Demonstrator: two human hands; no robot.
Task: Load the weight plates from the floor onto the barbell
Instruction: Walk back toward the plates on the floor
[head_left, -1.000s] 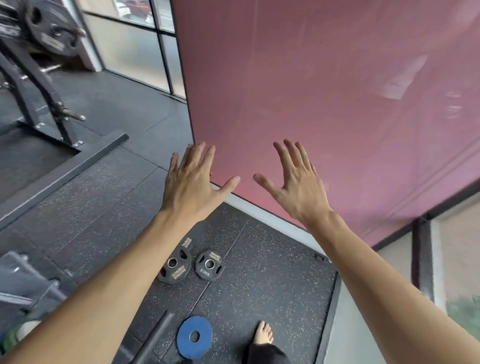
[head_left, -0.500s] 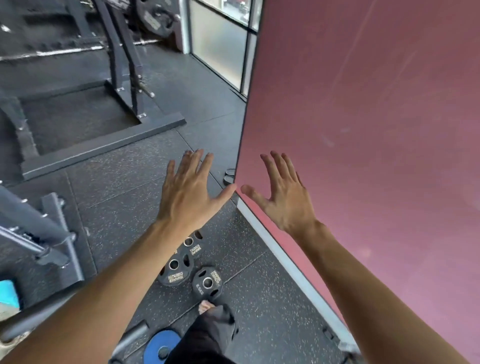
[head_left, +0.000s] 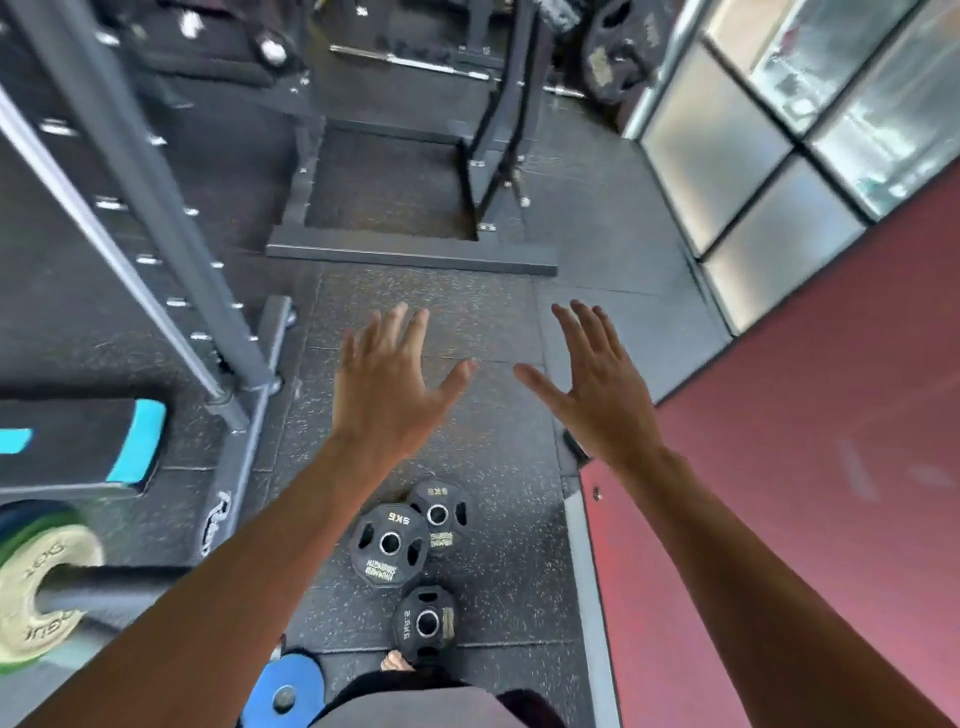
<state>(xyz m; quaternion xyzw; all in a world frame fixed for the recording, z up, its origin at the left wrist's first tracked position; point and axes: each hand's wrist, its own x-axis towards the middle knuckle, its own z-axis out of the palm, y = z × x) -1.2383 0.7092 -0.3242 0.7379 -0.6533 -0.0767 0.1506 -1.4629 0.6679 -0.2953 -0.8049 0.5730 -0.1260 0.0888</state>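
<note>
Three black weight plates lie on the rubber floor below my arms: a 5 kg plate (head_left: 389, 544), a second 5 kg plate (head_left: 439, 514) partly under it, and a smaller 2.5 kg plate (head_left: 427, 623) nearer my foot. A blue plate (head_left: 288, 688) lies at the bottom, partly hidden by my left arm. The barbell sleeve (head_left: 104, 584) enters from the left with a green and cream plate (head_left: 39, 587) on it. My left hand (head_left: 387, 387) and right hand (head_left: 597, 395) are held out flat with fingers spread, well above the plates, holding nothing.
A grey rack upright (head_left: 150, 208) with its base stands at the left. A black and teal bench pad (head_left: 78, 447) lies beside it. Another rack frame (head_left: 410, 254) sits ahead. A red wall panel (head_left: 805, 467) runs along the right, with frosted windows (head_left: 753, 156) beyond.
The view has swung left, away from the red wall and toward the racks. The barbell end with its plate has come into sight. Both hands stay spread and empty.
</note>
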